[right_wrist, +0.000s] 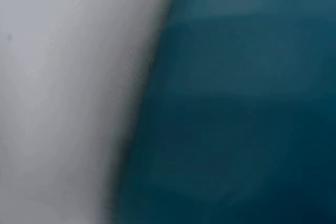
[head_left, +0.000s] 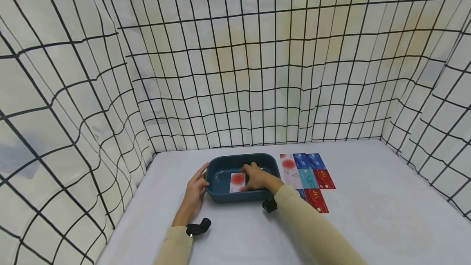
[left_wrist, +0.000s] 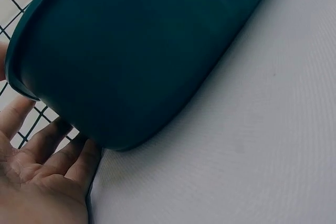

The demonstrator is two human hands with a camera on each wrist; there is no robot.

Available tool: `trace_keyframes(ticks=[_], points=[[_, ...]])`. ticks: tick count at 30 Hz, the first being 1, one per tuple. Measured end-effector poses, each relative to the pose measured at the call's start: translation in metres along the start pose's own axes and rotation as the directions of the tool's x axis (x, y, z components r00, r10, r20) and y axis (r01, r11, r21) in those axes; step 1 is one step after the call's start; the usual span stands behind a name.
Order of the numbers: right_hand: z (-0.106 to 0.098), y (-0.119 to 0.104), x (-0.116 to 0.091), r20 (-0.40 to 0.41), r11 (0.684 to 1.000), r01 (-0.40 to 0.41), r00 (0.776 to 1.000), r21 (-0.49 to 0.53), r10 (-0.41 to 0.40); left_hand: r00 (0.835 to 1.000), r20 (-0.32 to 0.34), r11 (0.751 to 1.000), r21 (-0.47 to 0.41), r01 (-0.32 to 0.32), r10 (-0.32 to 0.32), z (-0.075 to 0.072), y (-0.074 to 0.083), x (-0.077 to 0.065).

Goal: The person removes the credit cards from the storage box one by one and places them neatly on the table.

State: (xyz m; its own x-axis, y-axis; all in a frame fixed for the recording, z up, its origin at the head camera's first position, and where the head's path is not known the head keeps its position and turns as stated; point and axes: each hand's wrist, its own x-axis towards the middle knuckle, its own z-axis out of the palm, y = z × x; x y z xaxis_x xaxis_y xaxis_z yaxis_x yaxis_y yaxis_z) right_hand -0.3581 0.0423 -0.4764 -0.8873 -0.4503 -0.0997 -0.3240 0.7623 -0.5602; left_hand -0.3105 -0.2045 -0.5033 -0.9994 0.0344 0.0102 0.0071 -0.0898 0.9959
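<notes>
In the head view, a dark teal plastic bin (head_left: 243, 198) stands on the white table. My left hand (head_left: 196, 189) holds its left end, with the thumb at the rim; the left wrist view shows the fingers (left_wrist: 65, 156) against the outer wall, some tips hidden behind it. Inside the bin, my right hand (head_left: 256, 176) grips a pinkish-white card (head_left: 237, 180) with a red disc on it. Its thumb and fingers are at the card's right side, and part of the card is hidden beneath the hand. The right wrist view shows only blurred bin wall and tabletop.
Several cards lie in touching rows right of the bin: a pink one (head_left: 288, 167), blue ones (head_left: 315, 161), a teal one (head_left: 308, 179) and red ones (head_left: 324, 179). My right sleeve (head_left: 309, 220) partly covers a blue card below. Black netting (head_left: 257, 68) over white sheeting surrounds the table.
</notes>
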Motion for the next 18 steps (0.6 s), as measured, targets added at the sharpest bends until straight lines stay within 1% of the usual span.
trace_keyframes(ticks=[9, 14, 18], points=[[-0.0004, -0.0003, -0.0005, -0.034, 0.999, 0.021, 0.999, -0.035, -0.022, 1.0, -0.006, 1.0, -0.007, -0.003, 0.003, -0.0006, -0.0013, 0.0007], [-0.0015, 0.0022, 0.0, -0.053, 0.999, 0.027, 0.998, -0.019, -0.028, 1.0, -0.002, 1.0, -0.006, -0.006, 0.006, 0.0002, -0.0011, 0.0006], [-0.0029, 0.0025, -0.0002, -0.05, 0.999, 0.028, 0.998, 0.028, -0.026, 1.0, 0.001, 1.0, -0.009, -0.008, 0.008, -0.0001, -0.0006, 0.0004]])
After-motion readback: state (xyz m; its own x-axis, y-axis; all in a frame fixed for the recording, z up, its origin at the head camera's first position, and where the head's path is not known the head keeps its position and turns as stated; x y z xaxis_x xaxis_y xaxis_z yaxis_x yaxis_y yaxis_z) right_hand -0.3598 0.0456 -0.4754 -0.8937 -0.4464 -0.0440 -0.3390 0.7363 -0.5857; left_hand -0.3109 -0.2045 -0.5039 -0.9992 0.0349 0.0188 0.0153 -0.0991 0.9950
